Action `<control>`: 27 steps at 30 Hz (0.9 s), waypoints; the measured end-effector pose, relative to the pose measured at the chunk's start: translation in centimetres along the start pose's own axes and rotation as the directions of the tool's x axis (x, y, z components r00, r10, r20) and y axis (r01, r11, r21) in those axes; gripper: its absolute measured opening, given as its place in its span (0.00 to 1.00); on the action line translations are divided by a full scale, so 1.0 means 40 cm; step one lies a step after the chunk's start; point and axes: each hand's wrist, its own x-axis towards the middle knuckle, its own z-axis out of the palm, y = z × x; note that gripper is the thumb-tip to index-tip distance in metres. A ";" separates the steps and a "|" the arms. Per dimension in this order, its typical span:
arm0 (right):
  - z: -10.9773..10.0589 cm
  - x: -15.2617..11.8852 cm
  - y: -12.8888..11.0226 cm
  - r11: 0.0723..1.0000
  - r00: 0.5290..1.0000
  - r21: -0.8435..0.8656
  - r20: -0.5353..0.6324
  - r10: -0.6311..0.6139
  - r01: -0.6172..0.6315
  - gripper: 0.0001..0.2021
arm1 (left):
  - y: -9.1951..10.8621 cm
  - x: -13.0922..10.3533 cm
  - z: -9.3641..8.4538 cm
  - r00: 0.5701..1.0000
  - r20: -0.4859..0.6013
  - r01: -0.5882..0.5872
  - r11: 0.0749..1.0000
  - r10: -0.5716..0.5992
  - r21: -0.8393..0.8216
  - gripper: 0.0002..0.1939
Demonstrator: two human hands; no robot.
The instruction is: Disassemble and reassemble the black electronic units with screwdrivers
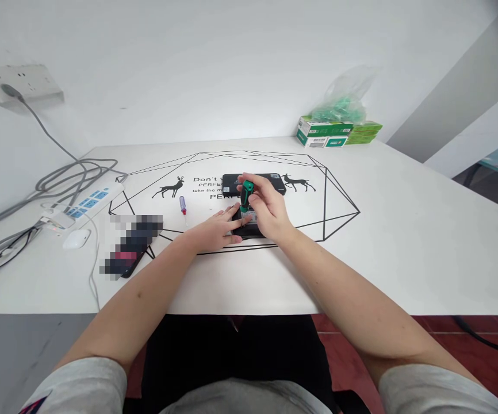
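Observation:
My right hand (270,213) is closed around the green-and-black handle of a screwdriver (245,194), held upright with its shaft pointing down. Below it lies a flat black case (253,232) with a silvery labelled part inside, partly covered by my fingers. My left hand (221,228) reaches over the left end of this case, fingers stretched and apart, some of them touching it near the screwdriver's tip. The exact spot where the tip rests is hidden. Just behind, a second flat black piece (255,179) with small labels lies on the table.
A small screwdriver (183,207) with a purplish handle lies left of my hands. Further left are a phone (139,244), a white earphone case (76,239), a power strip (94,201) and coiled cables. Green-and-white boxes (324,131) with a plastic bag stand at the back right.

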 end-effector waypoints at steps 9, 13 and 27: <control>0.003 0.003 0.014 0.991 1.000 -0.136 -0.029 -0.011 0.007 0.30 | 0.003 -0.002 -0.001 0.997 -0.036 -0.061 0.998 0.061 -0.006 0.34; -0.002 -0.002 0.001 1.000 0.998 0.000 0.057 0.022 -0.022 0.26 | 0.003 0.000 0.000 0.999 -0.033 -0.037 0.999 0.037 -0.006 0.35; -0.001 -0.004 0.012 1.000 1.000 -0.020 0.025 0.008 -0.008 0.24 | 0.012 -0.002 -0.007 0.999 -0.028 -0.028 1.000 0.028 0.002 0.35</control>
